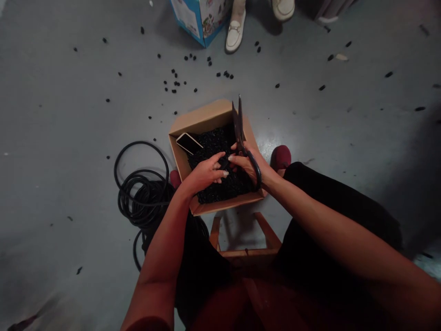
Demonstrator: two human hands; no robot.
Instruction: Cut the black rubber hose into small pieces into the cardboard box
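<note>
My right hand (pixel 248 161) grips a pair of dark scissors (pixel 238 122), their blades pointing away from me and slightly apart. Close beside it, over the box, my left hand (pixel 208 171) has its thumb and forefinger spread, with nothing visible between them. Below both hands is an open cardboard box (pixel 201 122), filled with small black pieces (pixel 217 195). A flat black rectangular object with a pale edge (pixel 189 143) leans inside its far left corner. What lies directly under my palms is hidden.
Left of the box lies a coil of black hose or cable (pixel 141 193). Small black bits (pixel 175 83) are scattered over the grey floor (pixel 69 138). A blue-sided carton (pixel 193 23) and another person's pale shoe (pixel 235 34) are ahead. A wooden stool (pixel 248 253) is below me.
</note>
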